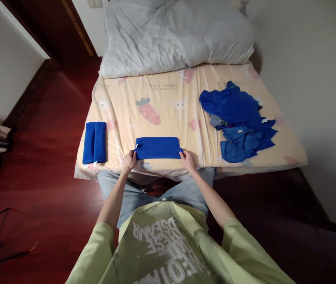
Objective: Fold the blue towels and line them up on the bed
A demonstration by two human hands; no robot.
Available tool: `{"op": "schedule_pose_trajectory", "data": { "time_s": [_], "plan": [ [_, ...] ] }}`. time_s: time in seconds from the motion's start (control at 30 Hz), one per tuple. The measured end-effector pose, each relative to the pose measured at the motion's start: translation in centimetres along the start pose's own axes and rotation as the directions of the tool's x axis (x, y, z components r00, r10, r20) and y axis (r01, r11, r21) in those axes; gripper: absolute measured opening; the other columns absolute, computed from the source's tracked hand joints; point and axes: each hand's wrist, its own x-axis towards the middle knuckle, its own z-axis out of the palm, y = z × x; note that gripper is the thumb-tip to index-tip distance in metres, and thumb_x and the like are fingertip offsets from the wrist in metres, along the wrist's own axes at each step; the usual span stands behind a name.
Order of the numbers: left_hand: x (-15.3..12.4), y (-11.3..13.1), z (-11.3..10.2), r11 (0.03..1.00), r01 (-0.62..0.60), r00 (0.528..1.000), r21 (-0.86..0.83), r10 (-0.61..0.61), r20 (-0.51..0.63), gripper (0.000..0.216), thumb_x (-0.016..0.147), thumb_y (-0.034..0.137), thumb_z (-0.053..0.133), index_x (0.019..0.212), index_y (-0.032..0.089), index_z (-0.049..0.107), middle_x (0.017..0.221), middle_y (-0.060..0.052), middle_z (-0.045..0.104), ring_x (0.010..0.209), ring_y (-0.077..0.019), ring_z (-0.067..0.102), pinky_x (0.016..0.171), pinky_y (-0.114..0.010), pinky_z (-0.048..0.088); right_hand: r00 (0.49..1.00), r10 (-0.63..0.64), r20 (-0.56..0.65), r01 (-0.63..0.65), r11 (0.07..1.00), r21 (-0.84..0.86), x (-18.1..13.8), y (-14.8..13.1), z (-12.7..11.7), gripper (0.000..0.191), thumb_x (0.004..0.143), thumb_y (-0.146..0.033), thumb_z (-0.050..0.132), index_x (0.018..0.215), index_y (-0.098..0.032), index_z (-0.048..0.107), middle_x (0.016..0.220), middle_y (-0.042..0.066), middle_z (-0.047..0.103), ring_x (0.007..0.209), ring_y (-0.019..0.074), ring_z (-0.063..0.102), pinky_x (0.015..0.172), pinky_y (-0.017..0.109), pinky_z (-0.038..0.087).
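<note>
Head: blue cloth (157,148), ends pinched, spans left fingers (133,156) to right fingers (184,155).

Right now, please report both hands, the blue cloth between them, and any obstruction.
Left hand and right hand gripping blue cloth at opposite ends. Cloth on bed. No obstruction seen; blue pile apart, rightward.

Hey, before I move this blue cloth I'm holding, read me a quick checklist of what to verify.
1. Left hand grips the blue cloth: ok, at its left end.
2. Right hand grips it too: ok, at its right end.
3. Cloth kept apart from the folded blue bundle: ok, patterned sheet shows between them.
4. Blue pile on the right neatly laid out: not ok, it is crumpled and overlapping.
5. Number of layers in the held cloth: cannot tell from this view.
</note>
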Motion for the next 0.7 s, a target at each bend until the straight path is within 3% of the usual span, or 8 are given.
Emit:
{"op": "schedule_pose_trajectory", "data": {
  "time_s": [0.2,0.7],
  "plan": [
    [0.16,0.26,-0.2,1.0,0.005,1.0,0.021,-0.005,0.007,0.034,0.107,0.039,0.039,0.104,0.019,0.066,0.102,-0.015,0.077,0.1,-0.0289,0.073,0.081,-0.032,0.049,0.998,0.058,0.004,-0.058,0.998,-0.038,-0.03,-0.7,-0.21,0.045,0.103,-0.054,0.044,0.106,-0.021,0.075,0.1,0.011,0.075,0.087,0.0254,0.064,0.073,0.031,0.044],
    [0.67,0.67,-0.05,0.986,-0.024,1.0,0.164,0.026,-0.011,0.039,0.109,0.04,0.036,0.121,0.016,0.064,0.105,-0.017,0.077,0.103,-0.031,0.073,0.084,-0.034,0.051,0.999,0.013,-0.047,-0.019,0.992,-0.123,0.25,-0.38,0.59,0.046,0.104,-0.053,0.044,0.102,-0.02,0.076,0.1,0.013,0.076,0.091,0.0265,0.068,0.076,0.031,0.045]
  ]
}}
